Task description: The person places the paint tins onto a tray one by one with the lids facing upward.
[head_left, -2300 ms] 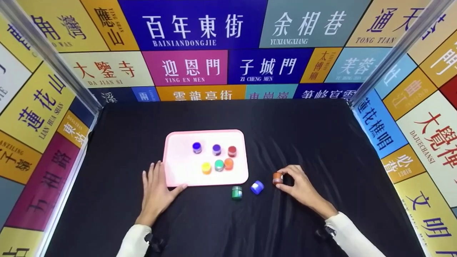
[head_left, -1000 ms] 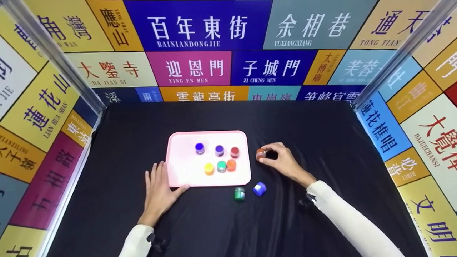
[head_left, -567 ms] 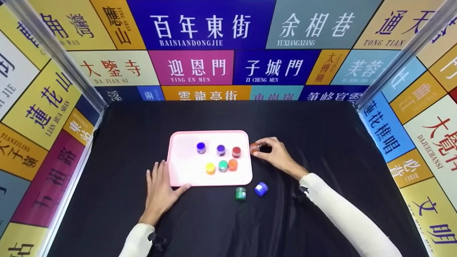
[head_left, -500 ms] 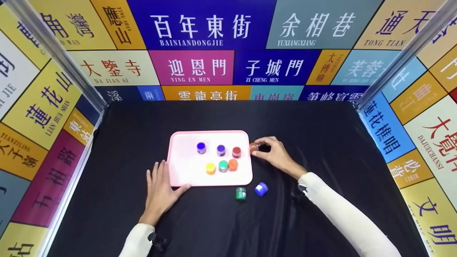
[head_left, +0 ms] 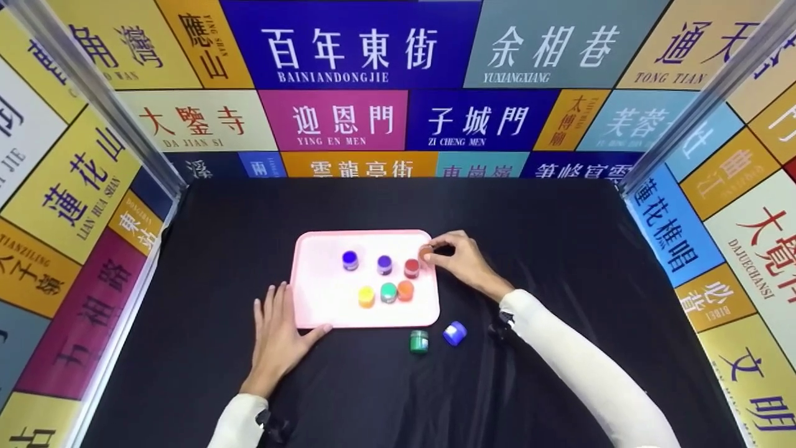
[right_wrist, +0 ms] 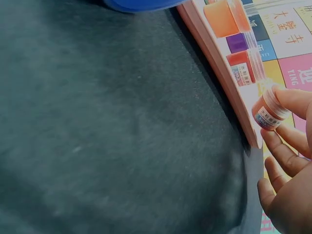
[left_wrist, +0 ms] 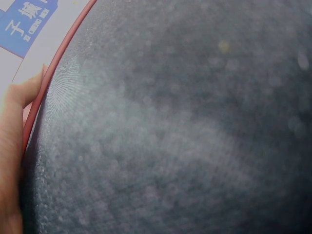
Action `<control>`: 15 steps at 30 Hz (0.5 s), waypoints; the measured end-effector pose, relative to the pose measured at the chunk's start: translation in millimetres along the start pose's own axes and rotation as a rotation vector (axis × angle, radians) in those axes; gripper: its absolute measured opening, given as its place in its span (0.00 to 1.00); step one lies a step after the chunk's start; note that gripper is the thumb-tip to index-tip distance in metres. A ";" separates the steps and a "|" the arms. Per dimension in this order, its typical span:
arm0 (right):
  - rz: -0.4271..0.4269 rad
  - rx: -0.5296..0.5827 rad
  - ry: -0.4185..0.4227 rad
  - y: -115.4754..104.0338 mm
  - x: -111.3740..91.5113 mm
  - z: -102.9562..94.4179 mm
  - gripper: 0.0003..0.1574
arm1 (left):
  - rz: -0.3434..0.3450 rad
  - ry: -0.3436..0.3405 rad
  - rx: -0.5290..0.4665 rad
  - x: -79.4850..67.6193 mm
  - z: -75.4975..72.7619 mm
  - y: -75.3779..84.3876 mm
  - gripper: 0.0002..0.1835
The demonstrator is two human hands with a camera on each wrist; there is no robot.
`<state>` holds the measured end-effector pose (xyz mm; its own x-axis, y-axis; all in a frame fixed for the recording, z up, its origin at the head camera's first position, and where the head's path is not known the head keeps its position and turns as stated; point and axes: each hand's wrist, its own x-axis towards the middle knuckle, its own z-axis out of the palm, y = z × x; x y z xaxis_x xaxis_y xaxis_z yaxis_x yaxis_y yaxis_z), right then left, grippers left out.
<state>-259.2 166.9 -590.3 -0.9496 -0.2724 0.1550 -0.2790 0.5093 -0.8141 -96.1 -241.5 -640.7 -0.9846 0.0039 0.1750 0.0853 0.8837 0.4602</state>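
A brown paint jar [head_left: 426, 253] is pinched between the thumb and fingers of my right hand [head_left: 461, 259], over the right edge of the pink tray [head_left: 323, 311]. In the right wrist view the brown jar [right_wrist: 271, 108] is tilted, its label showing. My left hand [head_left: 273, 336] rests at the tray's lower left corner, fingers spread and thumb along the front rim. On the tray stand a blue jar [head_left: 350, 260], a purple jar [head_left: 384, 264], a red jar [head_left: 411, 268], a yellow jar [head_left: 365, 297], a light green jar [head_left: 388, 292] and an orange jar [head_left: 405, 290].
In front of the tray, a dark green jar [head_left: 419, 341] and a blue-violet jar [head_left: 454, 333] sit on the black cloth [head_left: 373, 398]. Printed panels [head_left: 336, 118] wall in the back and sides of the table.
My right hand has carried the brown jar from the cloth, right of the blue-violet jar, up and left to the tray's right edge. The left hand stays at the tray's corner.
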 end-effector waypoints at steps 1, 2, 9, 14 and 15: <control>0.001 -0.002 0.004 -0.2 1.8 1.1 0.19 | -0.001 -0.003 0.001 0.1 -0.1 -0.1 0.70; 0.002 -0.003 0.007 -0.3 3.5 2.3 0.19 | -0.002 -0.004 0.003 0.4 -0.2 -0.1 0.70; 0.003 -0.023 0.029 -3.2 12.5 12.1 0.18 | 0.000 -0.001 0.015 1.2 -0.8 0.4 0.70; -0.001 -0.029 0.011 -7.4 14.9 20.9 0.19 | -0.001 -0.005 0.009 -0.4 0.6 0.9 0.70; -0.005 -0.034 0.007 -8.3 15.7 22.7 0.20 | -0.001 -0.005 0.008 -0.3 0.5 0.7 0.70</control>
<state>-268.5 139.9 -593.8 -0.9492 -0.2694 0.1627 -0.2880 0.5352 -0.7941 -95.8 -240.6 -640.9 -0.9854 0.0051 0.1702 0.0829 0.8875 0.4533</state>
